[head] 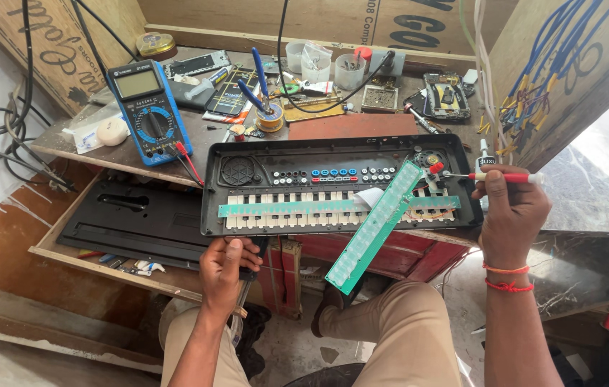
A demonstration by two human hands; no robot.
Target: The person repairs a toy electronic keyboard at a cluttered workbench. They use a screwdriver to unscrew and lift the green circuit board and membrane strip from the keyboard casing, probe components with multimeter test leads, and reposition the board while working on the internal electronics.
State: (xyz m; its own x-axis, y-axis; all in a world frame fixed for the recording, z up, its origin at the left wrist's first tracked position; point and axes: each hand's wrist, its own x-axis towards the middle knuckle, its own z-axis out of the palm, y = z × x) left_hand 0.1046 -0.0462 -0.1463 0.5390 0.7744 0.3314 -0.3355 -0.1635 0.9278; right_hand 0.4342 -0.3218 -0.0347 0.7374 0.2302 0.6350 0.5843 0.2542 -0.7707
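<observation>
I see the blue multimeter (150, 111) crowding the bench's left, and the opened keyboard case (340, 185) overhanging the front edge with free space below. My left hand (227, 266) curls shut on the case's lower left rim. My right hand (511, 211) closes around a red screwdriver (494, 175) at the case's right end, beside the tilted green circuit strip (376, 226).

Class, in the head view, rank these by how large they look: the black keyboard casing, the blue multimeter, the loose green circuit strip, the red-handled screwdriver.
1. black keyboard casing
2. loose green circuit strip
3. blue multimeter
4. red-handled screwdriver
</observation>
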